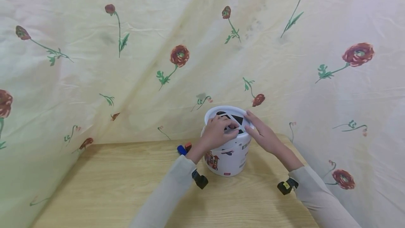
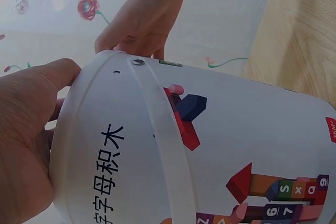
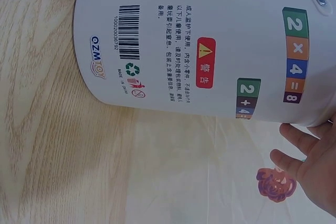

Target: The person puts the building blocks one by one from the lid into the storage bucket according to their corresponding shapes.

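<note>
A white toy bucket [image 1: 229, 164] stands upright on the table, topped by a white lid [image 1: 248, 125] with dark shaped openings. My left hand [image 1: 218, 133] is over the near left part of the lid, its fingers bent and thumb toward the openings. Whether it holds a small piece there I cannot tell. In the left wrist view, its thumb lies near the lid's edge and the other fingers are mostly hidden. My right hand [image 1: 264, 134] rests at the lid's right rim with its fingers extended. The right wrist view shows its fingertips [image 3: 294, 135] beside the bucket's upper side.
A blue block [image 1: 181, 150] and an orange-red block [image 1: 188, 146] lie left of the bucket, partly behind the left forearm. A white carry handle [image 2: 170, 145] hangs against the bucket's side. Flowered cloth [image 1: 142, 62] rises behind the wooden table [image 1: 126, 182].
</note>
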`<state>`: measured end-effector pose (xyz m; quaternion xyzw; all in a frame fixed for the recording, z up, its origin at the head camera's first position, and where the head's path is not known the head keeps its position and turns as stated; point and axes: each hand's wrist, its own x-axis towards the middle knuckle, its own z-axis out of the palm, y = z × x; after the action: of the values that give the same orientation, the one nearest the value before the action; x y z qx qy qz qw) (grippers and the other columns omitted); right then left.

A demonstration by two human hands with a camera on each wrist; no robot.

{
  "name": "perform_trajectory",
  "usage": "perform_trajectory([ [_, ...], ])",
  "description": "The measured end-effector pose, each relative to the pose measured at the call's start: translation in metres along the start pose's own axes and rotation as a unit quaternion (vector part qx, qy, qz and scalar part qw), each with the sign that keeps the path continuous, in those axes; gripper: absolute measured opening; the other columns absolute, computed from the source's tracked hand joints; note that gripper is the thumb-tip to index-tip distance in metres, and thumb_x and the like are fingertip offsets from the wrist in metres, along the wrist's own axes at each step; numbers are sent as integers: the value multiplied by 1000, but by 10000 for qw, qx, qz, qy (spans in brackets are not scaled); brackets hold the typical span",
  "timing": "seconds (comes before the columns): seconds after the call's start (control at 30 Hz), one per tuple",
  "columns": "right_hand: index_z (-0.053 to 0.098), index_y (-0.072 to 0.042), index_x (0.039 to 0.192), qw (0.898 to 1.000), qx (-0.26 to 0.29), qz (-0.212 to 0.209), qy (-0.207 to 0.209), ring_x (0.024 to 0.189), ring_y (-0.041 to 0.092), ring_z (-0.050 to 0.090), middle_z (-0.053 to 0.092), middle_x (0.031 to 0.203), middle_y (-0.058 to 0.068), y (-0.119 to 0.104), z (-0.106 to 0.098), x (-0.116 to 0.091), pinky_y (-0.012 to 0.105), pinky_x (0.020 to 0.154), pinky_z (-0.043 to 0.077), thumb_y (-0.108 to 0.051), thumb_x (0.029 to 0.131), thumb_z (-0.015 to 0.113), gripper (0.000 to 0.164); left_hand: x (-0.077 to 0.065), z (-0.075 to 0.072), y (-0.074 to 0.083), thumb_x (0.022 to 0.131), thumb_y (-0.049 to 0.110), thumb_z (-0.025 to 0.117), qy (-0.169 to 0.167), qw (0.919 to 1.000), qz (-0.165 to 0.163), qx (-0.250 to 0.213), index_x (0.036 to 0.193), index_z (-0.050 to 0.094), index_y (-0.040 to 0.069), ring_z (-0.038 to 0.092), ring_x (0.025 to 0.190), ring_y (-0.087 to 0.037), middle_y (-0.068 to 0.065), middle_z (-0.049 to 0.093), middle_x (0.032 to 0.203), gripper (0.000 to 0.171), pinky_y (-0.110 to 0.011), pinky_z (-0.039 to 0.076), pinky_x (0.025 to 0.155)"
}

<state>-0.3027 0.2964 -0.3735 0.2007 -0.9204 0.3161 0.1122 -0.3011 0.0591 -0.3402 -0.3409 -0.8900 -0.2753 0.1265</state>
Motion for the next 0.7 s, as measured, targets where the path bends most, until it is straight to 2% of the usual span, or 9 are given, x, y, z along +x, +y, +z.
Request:
perform_trajectory([
  [0.4,27,-12,161,10000,31,29,-2,155,44,19,16,171,13,0,0,-1,69,119,21,-39,109,41,61,0,2,-3,98,31,66,234,9993,109,-287,117,74,23,53,111,-17,6,72,116,22,-43,40,104],
  [0.6,27,-13,161,10000,22,64,-2,155,44,19,16,171,12,-1,0,-1,70,118,21,-40,109,40,60,-1,1,-10,95,24,72,486,9945,352,-856,115,75,19,56,109,-18,3,74,113,22,-40,45,102],
  [0.7,26,-13,162,10000,24,64,-5,155,44,18,15,172,12,-2,0,-1,70,118,21,-40,109,40,60,-4,0,-14,93,21,74,567,9920,321,-1079,115,75,18,55,110,-19,2,73,116,22,-39,48,99],
])
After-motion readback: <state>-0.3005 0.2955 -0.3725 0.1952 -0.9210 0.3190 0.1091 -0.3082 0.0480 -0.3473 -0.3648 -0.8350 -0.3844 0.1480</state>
